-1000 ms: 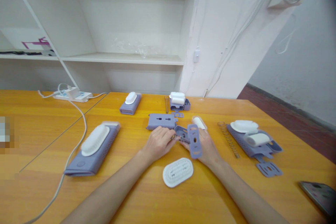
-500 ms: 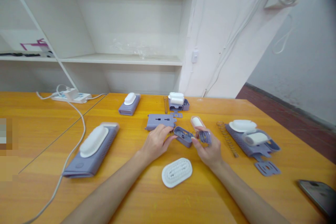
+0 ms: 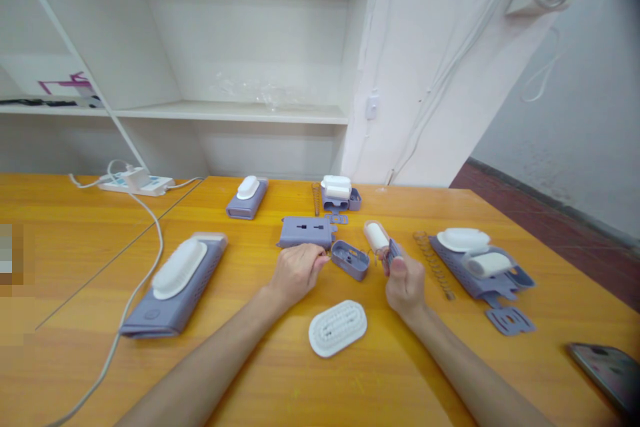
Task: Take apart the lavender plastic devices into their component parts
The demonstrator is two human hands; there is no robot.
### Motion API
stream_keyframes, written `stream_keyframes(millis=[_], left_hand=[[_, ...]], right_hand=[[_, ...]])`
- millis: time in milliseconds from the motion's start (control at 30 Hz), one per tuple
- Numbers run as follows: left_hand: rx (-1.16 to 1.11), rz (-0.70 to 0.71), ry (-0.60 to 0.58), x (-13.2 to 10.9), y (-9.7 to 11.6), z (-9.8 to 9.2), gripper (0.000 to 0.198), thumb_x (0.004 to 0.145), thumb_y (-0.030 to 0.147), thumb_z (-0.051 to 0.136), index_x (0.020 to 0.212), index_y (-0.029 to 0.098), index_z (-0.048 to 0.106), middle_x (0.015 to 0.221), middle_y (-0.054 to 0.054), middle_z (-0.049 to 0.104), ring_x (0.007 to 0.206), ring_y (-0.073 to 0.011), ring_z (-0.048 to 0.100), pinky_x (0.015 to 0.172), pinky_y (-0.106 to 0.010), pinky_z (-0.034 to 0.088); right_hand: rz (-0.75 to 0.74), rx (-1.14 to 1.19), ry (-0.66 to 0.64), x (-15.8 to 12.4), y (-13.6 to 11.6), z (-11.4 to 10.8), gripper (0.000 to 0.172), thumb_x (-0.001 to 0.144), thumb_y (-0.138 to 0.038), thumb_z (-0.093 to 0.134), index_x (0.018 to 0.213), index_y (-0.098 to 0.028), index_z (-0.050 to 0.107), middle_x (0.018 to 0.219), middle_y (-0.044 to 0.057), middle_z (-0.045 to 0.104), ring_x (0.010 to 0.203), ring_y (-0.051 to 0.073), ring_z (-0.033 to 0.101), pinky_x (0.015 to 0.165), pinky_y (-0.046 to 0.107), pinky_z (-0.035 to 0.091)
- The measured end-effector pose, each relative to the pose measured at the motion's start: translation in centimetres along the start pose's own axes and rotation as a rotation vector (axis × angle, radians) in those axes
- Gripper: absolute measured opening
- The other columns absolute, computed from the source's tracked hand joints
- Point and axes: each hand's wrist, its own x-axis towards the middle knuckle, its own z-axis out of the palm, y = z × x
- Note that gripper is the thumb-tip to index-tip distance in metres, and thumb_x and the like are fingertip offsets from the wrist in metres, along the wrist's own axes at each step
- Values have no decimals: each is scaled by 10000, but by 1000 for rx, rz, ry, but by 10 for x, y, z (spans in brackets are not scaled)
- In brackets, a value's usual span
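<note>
My right hand (image 3: 407, 283) grips a purple slotted plate (image 3: 394, 251), held nearly on edge above the table. Just beyond it lies a clear-ended white roller (image 3: 377, 236). My left hand (image 3: 299, 272) is closed, its thumb and fingertips pinched together; what they hold, if anything, is too small to make out. Right of those fingertips sits an open purple oval cup (image 3: 351, 260), apart from both hands. Behind my left hand is a purple flat case (image 3: 306, 231) with two dark slots. A white oval brush pad (image 3: 337, 328) rests bristle side up between my forearms.
Right stand a coil spring (image 3: 434, 265), a purple case with white parts (image 3: 463, 240), a loose slotted plate (image 3: 509, 320) and a phone (image 3: 607, 370). Assembled purple units (image 3: 185, 293) lie left, where a white cable (image 3: 159, 240) crosses the table from a power strip (image 3: 137, 182).
My left fingers have drawn back from the oval cup and curled into a pinch. My right hand has shifted right, away from the cup, turning the slotted plate on edge.
</note>
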Motion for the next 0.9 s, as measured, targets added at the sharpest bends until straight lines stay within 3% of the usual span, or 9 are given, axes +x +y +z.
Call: stream_keyframes(millis=[133,267,433,600,900], left_hand=[[-101,-240,23,-3,-6,1,306,962,232,289,780,187,532,541,27,559,463,-92,540,496,-195,389],[-209,-383,87,-4,-9,2,247,963,268,298,862,192,511,545,41,520,473,-92,526,512,-190,400],[-204,-413,102,-2,-7,3,144,945,281,362,949,198,480,564,50,550,442,-87,519,475,-188,377],[-185,-347,81,-1,-5,4,119,924,258,405,1024,200,432,592,55,556,489,-96,544,511,-195,407],[-78,-232,148,-2,-5,0,223,866,278,462,1066,180,451,853,-48,575,779,-161,576,690,-286,481]], right_hand=[[-27,3,-11,2,1,0,403,954,-451,252,946,-184,553,679,27,540,575,157,513,558,281,405],[-27,-71,5,9,-2,0,435,941,-414,321,1283,-172,437,1038,104,576,917,224,547,803,380,439],[-66,-129,77,14,-8,1,515,919,-345,396,1399,-184,303,1192,129,512,1077,263,482,920,466,394],[-209,-205,25,11,-15,5,618,857,-243,526,1420,-229,271,1247,130,487,1122,276,470,942,474,403],[-205,-244,6,11,-15,5,585,859,-209,495,1409,-232,295,1271,127,481,1168,287,450,958,486,395]])
